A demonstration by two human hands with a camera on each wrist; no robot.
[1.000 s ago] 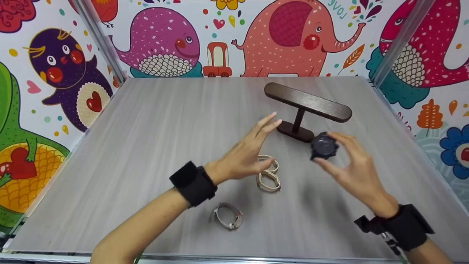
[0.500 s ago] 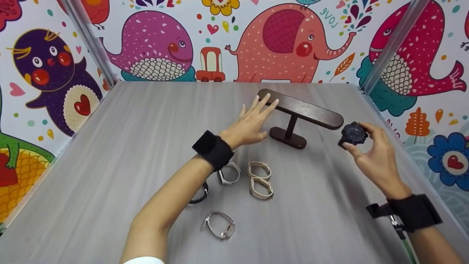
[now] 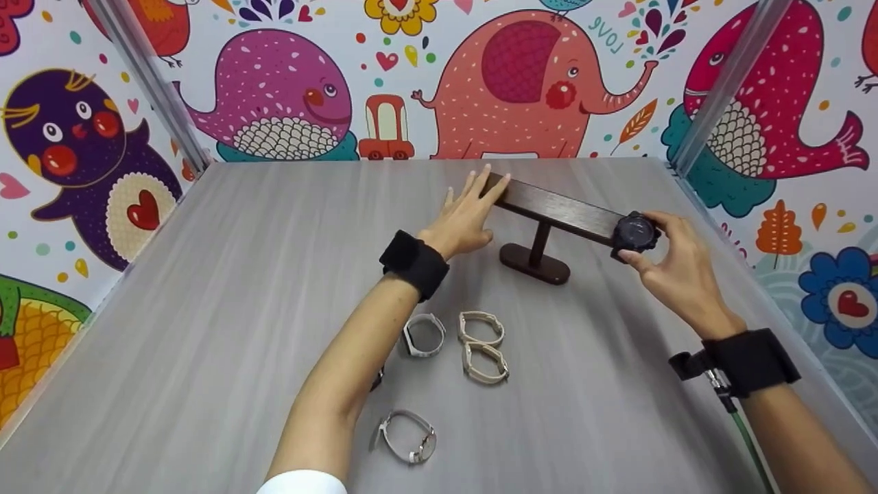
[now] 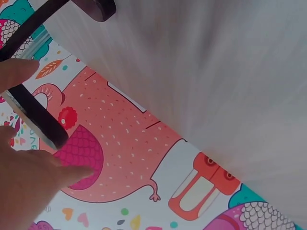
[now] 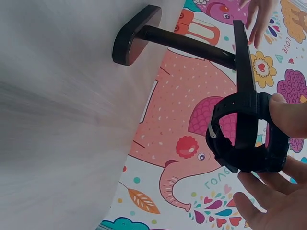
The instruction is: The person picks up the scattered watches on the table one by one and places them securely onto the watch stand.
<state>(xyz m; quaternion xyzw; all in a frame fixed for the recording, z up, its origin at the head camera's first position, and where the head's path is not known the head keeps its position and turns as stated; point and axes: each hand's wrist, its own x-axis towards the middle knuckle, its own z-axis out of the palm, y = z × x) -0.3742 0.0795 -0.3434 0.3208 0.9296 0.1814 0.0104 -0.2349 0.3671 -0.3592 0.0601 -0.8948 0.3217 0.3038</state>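
Note:
A black wristwatch (image 3: 634, 232) with a round face hangs at the right end of a dark brown T-shaped watch stand (image 3: 566, 204). My right hand (image 3: 679, 274) pinches the watch case between thumb and fingers. In the right wrist view the strap of the watch (image 5: 225, 151) loops around the end of the bar (image 5: 244, 72). At the bar's other end, my left hand (image 3: 463, 219) rests with its fingers straight. The left wrist view has the tip of the bar (image 4: 41, 117) between the thumb and fingers of my left hand (image 4: 29, 182).
Two beige bands (image 3: 484, 342) lie together on the grey table (image 3: 288, 274), near a white watch (image 3: 442, 335). A pale watch with a round dial (image 3: 429, 447) lies closer. My left forearm mostly hides a black band (image 3: 378, 379). Cartoon-printed walls (image 3: 405, 68) enclose the table.
My left hand reached forward to the left end of the stand. My right hand carried the black watch right, past the bar's end, then back left onto it.

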